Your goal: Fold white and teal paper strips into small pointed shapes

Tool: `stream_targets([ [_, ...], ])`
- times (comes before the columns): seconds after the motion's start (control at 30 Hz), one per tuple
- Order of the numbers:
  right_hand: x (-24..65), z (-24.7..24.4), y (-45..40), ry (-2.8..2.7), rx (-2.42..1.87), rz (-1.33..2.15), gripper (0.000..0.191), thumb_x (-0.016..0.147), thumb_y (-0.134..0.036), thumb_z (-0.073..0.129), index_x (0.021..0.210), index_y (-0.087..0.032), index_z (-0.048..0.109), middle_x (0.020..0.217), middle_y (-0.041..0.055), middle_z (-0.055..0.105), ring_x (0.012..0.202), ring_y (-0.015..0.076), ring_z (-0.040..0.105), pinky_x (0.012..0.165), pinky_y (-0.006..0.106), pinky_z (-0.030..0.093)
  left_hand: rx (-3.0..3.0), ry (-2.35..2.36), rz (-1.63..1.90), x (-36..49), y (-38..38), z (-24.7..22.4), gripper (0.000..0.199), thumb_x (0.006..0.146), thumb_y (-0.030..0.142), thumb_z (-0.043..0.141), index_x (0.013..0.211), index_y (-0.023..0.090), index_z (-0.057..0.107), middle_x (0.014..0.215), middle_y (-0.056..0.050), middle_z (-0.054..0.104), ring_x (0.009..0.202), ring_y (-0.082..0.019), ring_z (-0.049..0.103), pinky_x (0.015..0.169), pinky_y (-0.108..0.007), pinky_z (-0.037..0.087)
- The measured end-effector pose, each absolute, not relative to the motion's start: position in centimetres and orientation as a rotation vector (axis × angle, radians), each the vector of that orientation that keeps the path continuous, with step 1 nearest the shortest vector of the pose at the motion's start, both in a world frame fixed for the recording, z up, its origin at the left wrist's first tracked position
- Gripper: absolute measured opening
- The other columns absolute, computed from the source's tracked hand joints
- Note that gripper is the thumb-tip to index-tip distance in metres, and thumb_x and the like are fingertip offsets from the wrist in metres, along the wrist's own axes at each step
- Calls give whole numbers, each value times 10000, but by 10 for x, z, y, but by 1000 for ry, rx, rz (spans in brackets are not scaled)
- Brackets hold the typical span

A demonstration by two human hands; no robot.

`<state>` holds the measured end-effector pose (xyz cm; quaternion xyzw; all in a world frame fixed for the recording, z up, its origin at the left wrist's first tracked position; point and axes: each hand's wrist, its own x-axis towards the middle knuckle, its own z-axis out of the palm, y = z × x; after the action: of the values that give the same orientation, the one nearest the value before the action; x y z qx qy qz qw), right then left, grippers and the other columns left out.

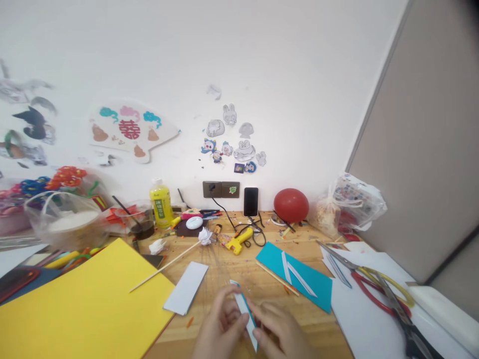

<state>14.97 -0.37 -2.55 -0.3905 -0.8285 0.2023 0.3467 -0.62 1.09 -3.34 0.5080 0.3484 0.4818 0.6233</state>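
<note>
Between both hands is a narrow folded paper strip, white on its face with a blue edge showing. My left hand pinches it from the left, the thumb on the white face and the fingers at the upper end and behind. My right hand grips its lower right edge between thumb and fingers. To the right lies a blue paper sheet with two thin white folded strips on it. A white paper rectangle rests to the left of my hands.
A large yellow sheet covers the left side. A wooden stick with a crumpled paper flower lies across its corner. Behind are a yellow glue gun, a bottle, a phone and a red balloon. Scissors lie on white paper at right.
</note>
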Motion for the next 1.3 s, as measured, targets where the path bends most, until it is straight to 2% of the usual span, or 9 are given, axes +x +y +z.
stream_targets([
  [0.13,152,-22,-5,-2212,-932,652,571,756,-375,518,1276,-203,356,995,96,616,826,222,562,716,289,434,1083,811,1125,-6,11,-31,661,648,372,652,1182,247,284,629,42,570,561,-125,537,540,-236,399],
  [0.4,152,-25,0,-2290,-1036,634,634,686,-436,590,1241,-193,402,774,45,632,646,193,544,582,252,421,1119,781,1030,-7,13,-28,621,623,418,661,1099,205,324,668,21,579,585,-134,550,539,-245,398],
  [0.57,147,-16,-7,-2271,-1046,584,501,706,-500,550,1109,-203,524,755,40,630,605,179,536,545,240,406,1076,790,1046,-8,13,-29,718,649,446,628,1196,236,212,642,31,589,581,-154,574,558,-272,416],
  [0.7,157,-10,-6,-2297,-1066,423,530,673,-521,581,1107,-220,533,760,41,633,656,197,554,592,261,419,1061,846,1020,-9,15,-29,602,612,452,656,1075,223,348,595,40,580,547,-147,570,532,-248,397],
  [0.83,195,-9,14,-2031,-1428,216,238,809,-313,462,985,-220,594,833,60,627,759,198,557,686,291,418,1071,879,1059,-9,17,-30,532,591,449,672,974,224,378,520,81,526,480,-110,514,485,-209,360],
  [0.97,235,-15,37,-1905,-1974,41,136,703,-182,532,794,-165,632,835,115,611,786,252,558,666,324,404,1086,880,1042,-9,17,-29,524,608,437,660,977,217,360,535,77,528,489,-106,503,485,-209,361],
  [1.1,247,-23,45,-1890,-2007,67,199,699,-61,451,654,-152,622,701,106,629,680,218,584,615,293,399,1084,885,1060,-9,15,-27,637,620,439,649,1103,209,303,530,84,512,492,-106,498,490,-211,358],
  [1.23,233,-20,40,-1846,-1849,155,231,732,-93,424,806,-165,630,768,74,648,716,197,591,636,272,430,1033,887,1138,-7,16,-29,841,620,444,648,1247,213,138,538,80,535,488,-114,510,493,-221,363],
  [1.3,218,-16,31,-1745,-1587,370,245,752,-178,462,947,-163,610,748,55,645,662,186,591,605,269,454,1032,886,1105,-7,17,-31,774,611,433,662,1212,202,233,566,60,564,509,-121,530,508,-229,377],
])
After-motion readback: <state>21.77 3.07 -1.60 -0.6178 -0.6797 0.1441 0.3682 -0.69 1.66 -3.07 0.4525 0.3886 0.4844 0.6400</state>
